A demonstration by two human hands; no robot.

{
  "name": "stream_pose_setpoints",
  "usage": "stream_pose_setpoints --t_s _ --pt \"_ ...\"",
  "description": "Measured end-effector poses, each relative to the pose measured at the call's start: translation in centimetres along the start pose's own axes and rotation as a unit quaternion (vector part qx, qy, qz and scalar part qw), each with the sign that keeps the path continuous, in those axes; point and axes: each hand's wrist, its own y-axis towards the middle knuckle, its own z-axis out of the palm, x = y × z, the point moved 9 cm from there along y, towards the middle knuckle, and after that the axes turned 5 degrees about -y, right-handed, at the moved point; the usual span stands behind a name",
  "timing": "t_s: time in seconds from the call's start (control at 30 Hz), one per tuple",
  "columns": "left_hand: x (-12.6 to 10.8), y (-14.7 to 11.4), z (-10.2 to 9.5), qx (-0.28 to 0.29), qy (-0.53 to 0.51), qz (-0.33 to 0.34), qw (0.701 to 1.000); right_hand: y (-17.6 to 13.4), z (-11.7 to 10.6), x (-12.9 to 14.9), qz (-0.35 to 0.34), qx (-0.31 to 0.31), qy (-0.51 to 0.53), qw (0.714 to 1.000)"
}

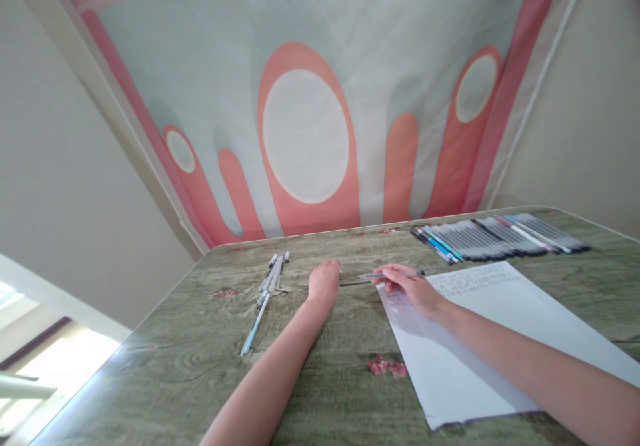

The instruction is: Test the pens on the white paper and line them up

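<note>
My right hand (pixel 403 287) holds a pen (pixel 367 276) pinched between thumb and fingers. The pen lies nearly level, its tip pointing left and its dark end showing past my knuckles. Below that hand is a white sheet of paper (pixel 480 346) with rows of handwriting near its far edge. My left hand (pixel 324 282) is closed a little left of the pen tip, apart from it. A small pale bit shows at its fingertips, too small to name. To its left, a loose pile of pens (pixel 273 276) lies on the table, with a light-blue pen (pixel 254 329) at the near end.
A long row of pens (pixel 480 239), mostly clear with dark caps, lies side by side at the back right of the wood-patterned table (pixel 200 366). Behind the table's far edge hangs a sheet with red and pale shapes (pixel 305 133).
</note>
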Motion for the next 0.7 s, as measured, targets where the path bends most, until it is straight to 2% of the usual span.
stream_pose_setpoints --t_s 0.1,0.17,0.23,0.3,0.37,0.43,0.57,0.7 --pt "-0.4 -0.4 -0.6 -0.052 -0.161 0.016 0.985 0.0 -0.1 0.0 -0.002 -0.002 -0.001 1.000" --pt "-0.3 -0.4 -0.4 -0.064 -0.314 0.008 0.947 0.1 -0.1 0.0 -0.002 -0.004 -0.004 1.000" --pt "-0.2 -0.4 0.4 -0.046 -0.477 -0.022 0.877 0.0 -0.2 0.0 0.000 -0.005 -0.006 1.000" --pt "-0.3 -0.5 1.6 -0.017 -0.611 -0.063 0.789 0.0 -0.3 0.2 -0.003 -0.010 -0.013 1.000" --pt "-0.4 -0.8 2.5 0.000 -0.694 -0.101 0.713 -0.1 -0.5 0.3 -0.009 -0.017 -0.028 0.999" --pt "-0.5 -1.1 3.1 0.008 -0.732 -0.131 0.668 -0.1 -0.6 0.4 -0.015 -0.020 -0.032 0.999" --pt "-0.5 -1.2 3.5 0.003 -0.766 -0.146 0.627 0.1 -0.6 0.0 -0.004 -0.016 0.027 0.999" --pt "-0.4 -1.1 3.7 0.003 -0.772 -0.144 0.619 0.5 -0.9 -0.5 0.003 -0.024 0.065 0.998"
